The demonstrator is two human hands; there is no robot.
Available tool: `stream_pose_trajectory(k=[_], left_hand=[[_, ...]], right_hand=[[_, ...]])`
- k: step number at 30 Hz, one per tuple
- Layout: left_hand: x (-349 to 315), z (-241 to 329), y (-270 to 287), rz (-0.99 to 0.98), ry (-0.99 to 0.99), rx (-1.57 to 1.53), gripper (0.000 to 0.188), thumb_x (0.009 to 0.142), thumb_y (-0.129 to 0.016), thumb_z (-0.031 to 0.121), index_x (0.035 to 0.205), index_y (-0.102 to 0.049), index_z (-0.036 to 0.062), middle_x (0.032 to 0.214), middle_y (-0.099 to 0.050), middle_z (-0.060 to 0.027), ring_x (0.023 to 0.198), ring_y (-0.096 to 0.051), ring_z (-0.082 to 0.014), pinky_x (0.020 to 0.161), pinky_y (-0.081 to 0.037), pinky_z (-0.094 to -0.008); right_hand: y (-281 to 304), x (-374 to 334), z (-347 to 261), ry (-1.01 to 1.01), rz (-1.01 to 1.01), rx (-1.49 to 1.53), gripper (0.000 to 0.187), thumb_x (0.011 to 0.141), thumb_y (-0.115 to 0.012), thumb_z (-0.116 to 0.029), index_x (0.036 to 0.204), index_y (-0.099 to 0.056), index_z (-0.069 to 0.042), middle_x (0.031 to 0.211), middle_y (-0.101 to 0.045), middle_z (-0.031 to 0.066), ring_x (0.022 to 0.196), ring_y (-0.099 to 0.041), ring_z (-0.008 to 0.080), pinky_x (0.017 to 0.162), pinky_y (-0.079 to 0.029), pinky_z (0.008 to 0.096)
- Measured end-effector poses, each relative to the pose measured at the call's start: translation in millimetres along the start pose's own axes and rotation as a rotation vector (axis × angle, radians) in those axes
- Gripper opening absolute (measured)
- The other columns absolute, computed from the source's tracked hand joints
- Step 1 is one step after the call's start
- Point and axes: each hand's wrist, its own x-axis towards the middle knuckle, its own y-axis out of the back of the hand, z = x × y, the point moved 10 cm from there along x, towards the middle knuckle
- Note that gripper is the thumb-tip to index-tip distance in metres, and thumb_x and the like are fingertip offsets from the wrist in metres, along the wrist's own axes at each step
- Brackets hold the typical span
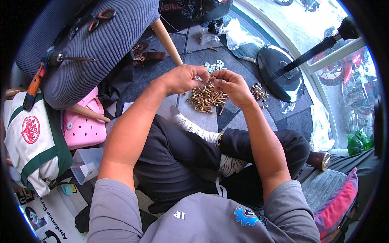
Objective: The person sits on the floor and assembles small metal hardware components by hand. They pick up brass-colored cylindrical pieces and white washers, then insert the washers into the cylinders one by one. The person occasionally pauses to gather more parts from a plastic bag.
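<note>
Both my hands are raised close together over a pile of brass-coloured bolts (206,99) on the floor. The fingers of my left hand (182,78) are pinched on a small silvery piece of hardware (198,79), too small to tell apart. My right hand (235,86) is pinched too, around a small brass-coloured piece whose shape is mostly hidden by the fingertips. Just beyond my hands lie several flat silvery washers (214,65). To the right of the bolts sits a smaller heap of nuts (258,93).
My crossed legs (178,158) are in front of me. At left stand a ribbed chair (101,44) carrying an orange-black drill (38,77) and scissors (101,18), pink clogs (87,125) and a tote bag (32,141). A round black stand base (277,71) is at right, near the glass.
</note>
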Motion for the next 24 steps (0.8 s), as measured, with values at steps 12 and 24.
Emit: stream_pose_trajectory(k=[12,24], left_hand=[[-2,-2,-6,-0.042,-0.003,0.06,0.019,0.097,-0.071,0.008,0.116,-0.073,0.0129,0.114,-0.077,-0.0094,0.113,-0.072,-0.0255,0.104,-0.051,-0.0405],[-6,21,-13,-0.002,-0.135,0.246,0.013,0.098,-0.068,0.005,0.111,-0.069,0.0076,0.104,-0.076,-0.0116,0.101,-0.073,-0.028,0.095,-0.053,-0.0386]], right_hand=[[-4,-6,-26,0.061,0.032,-0.385,0.021,0.101,-0.073,-0.01,0.119,-0.076,0.0,0.1,-0.077,0.0029,0.092,-0.07,0.0095,0.084,-0.058,0.0275],[4,-5,-9,-0.113,0.098,-0.68,0.042,0.108,-0.063,-0.041,0.096,-0.077,-0.003,0.073,-0.067,0.0035,0.07,-0.06,0.0111,0.066,-0.051,0.0339]])
